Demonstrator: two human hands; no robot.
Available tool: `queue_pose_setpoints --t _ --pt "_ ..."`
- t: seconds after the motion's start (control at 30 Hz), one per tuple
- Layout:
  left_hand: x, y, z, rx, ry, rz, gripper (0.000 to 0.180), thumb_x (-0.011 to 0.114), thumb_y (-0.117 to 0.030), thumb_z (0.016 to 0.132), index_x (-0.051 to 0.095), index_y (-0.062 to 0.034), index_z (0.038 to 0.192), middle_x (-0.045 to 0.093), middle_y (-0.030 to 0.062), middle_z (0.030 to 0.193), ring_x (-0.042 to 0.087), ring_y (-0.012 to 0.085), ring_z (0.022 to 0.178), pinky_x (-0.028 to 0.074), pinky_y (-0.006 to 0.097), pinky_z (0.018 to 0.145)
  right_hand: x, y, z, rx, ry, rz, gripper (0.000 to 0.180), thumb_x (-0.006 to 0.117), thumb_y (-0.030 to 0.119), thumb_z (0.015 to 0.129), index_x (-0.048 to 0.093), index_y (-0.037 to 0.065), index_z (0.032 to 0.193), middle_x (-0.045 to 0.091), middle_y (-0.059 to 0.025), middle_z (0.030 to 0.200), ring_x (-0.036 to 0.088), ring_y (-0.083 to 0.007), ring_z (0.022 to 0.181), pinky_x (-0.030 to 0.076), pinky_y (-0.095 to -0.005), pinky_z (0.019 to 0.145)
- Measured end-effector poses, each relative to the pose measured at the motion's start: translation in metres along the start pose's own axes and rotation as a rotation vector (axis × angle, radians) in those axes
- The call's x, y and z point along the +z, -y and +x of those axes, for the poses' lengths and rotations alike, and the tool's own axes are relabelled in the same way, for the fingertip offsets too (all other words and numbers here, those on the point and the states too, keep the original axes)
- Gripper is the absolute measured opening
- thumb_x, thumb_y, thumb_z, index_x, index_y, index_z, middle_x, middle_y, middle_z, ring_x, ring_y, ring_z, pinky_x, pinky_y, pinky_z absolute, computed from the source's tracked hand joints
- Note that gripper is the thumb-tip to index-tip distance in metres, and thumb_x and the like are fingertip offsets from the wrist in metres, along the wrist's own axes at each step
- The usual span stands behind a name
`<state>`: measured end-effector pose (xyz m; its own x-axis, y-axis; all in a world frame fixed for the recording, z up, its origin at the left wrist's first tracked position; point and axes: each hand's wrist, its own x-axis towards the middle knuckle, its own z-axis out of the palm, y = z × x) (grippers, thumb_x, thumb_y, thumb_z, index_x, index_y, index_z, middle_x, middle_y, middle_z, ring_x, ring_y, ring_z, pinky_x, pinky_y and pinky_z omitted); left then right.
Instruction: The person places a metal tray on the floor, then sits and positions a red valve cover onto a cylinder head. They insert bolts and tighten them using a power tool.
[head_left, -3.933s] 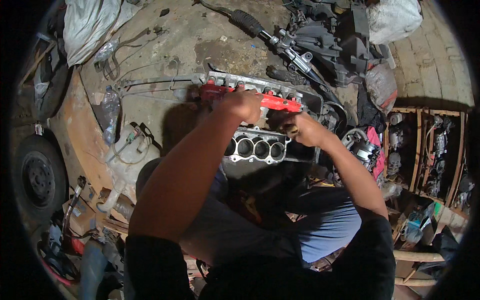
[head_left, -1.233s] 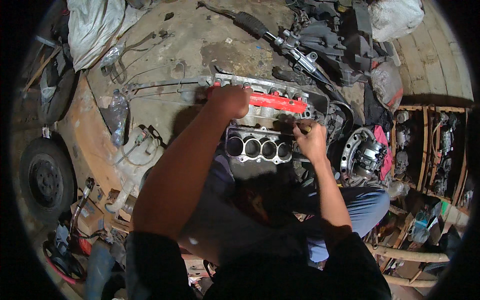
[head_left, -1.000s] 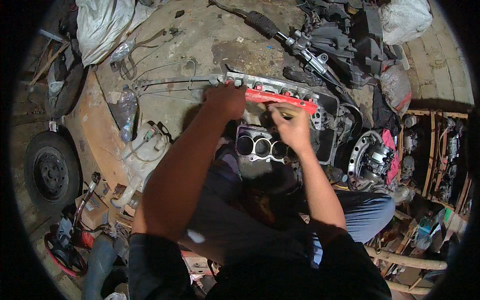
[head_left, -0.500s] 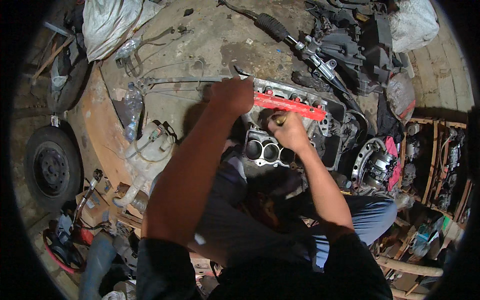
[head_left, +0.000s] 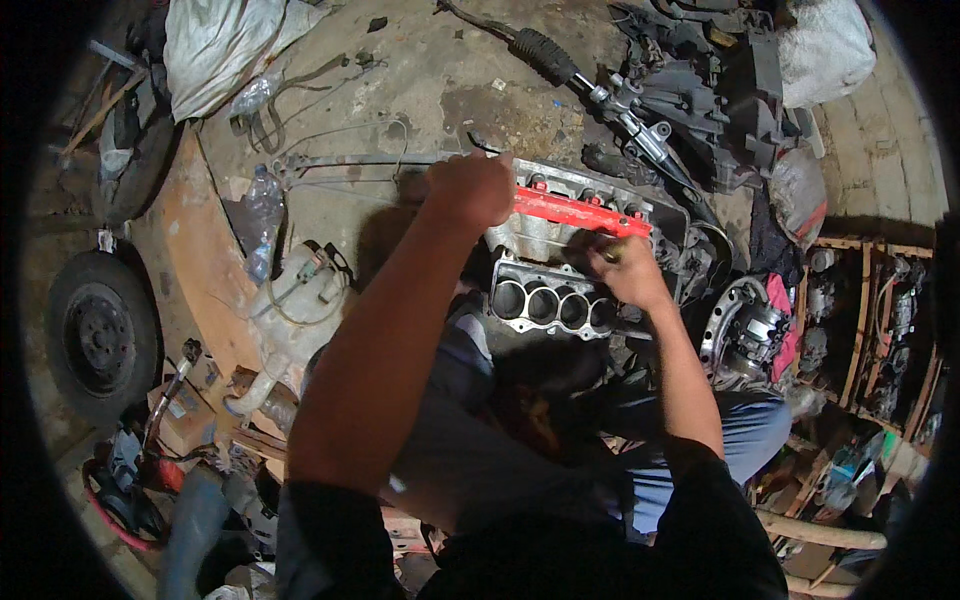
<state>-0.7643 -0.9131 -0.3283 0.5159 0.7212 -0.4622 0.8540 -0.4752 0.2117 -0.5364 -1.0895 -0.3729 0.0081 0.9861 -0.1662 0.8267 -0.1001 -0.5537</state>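
An engine block [head_left: 520,240] lies on the floor before me, its several round cylinder bores [head_left: 542,302] facing me. A long red bar [head_left: 580,209] slants across its upper part. My left hand [head_left: 475,190] is closed in a fist round the bar's left end; its fingertips are hidden. Just below the bar's right end, my right hand [head_left: 632,275] is closed round a small yellowish thing [head_left: 612,256], mostly covered by the fingers, too little of it showing to name.
A steering rack [head_left: 635,130] and dark engine parts [head_left: 690,100] lie at the far right. To the left are a plastic bottle [head_left: 264,220], a whitish plastic tank [head_left: 300,290] and a wheel [head_left: 105,335]. A clutch-like round part [head_left: 745,330] sits right, beside a wooden rack [head_left: 865,330].
My right hand has moved right along the block, from below the bar's middle to below its right end, uncovering more cylinder bores. My left hand stays nearly in place.
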Motion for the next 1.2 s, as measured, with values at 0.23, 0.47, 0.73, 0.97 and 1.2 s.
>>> queue_pose_setpoints --t 0.23,0.47,0.73,0.97,1.2 --pt "-0.003 0.002 -0.007 -0.017 0.048 -0.013 0.041 0.048 -0.024 0.097 0.057 -0.0137 0.135 0.063 0.0161 0.132 0.064 0.0345 0.119 0.05 0.052 0.099 -0.059 0.026 -0.033 0.327 -0.23 -0.111 0.022 0.074 0.013 0.086 0.075 -0.002 0.102 0.076 -0.0175 0.091 0.073 -0.0228 0.084 0.054 -0.0328 0.078" --pt "0.002 -0.008 0.005 0.089 0.017 -0.023 0.044 0.05 -0.021 0.094 0.057 -0.0144 0.136 0.061 0.0164 0.136 0.064 0.0315 0.121 0.049 0.052 0.1 0.011 0.016 -0.005 0.03 -0.135 0.306 0.015 0.069 0.005 0.09 0.072 -0.004 0.102 0.076 -0.0131 0.096 0.072 -0.0193 0.087 0.056 -0.032 0.079" --pt "-0.005 -0.006 0.001 0.063 0.074 -0.008 0.064 0.05 -0.015 0.088 0.043 -0.0206 0.151 0.057 0.0182 0.141 0.056 0.035 0.129 0.047 0.05 0.104 -0.049 -0.009 -0.055 0.45 -0.075 0.203 0.023 0.071 0.002 0.083 0.073 -0.002 0.106 0.075 -0.0166 0.104 0.074 -0.029 0.096 0.056 -0.0359 0.085" --pt "-0.014 -0.013 -0.002 0.077 0.144 -0.008 0.06 0.05 -0.017 0.089 0.047 -0.0203 0.149 0.054 0.0165 0.144 0.054 0.0322 0.132 0.046 0.05 0.106 -0.061 0.002 -0.051 0.249 0.035 0.334 0.016 0.065 -0.002 0.088 0.072 -0.003 0.102 0.075 -0.0137 0.095 0.07 -0.0158 0.086 0.055 -0.0288 0.08" --pt "-0.01 -0.01 -0.001 0.041 0.099 -0.001 0.059 0.051 -0.017 0.088 0.049 -0.0201 0.147 0.058 0.0139 0.141 0.056 0.0312 0.13 0.046 0.048 0.106 -0.095 -0.039 -0.067 0.253 -0.183 0.109 0.029 0.064 -0.009 0.084 0.073 0.0 0.11 0.07 -0.0158 0.114 0.069 -0.0279 0.111 0.056 -0.0331 0.093"
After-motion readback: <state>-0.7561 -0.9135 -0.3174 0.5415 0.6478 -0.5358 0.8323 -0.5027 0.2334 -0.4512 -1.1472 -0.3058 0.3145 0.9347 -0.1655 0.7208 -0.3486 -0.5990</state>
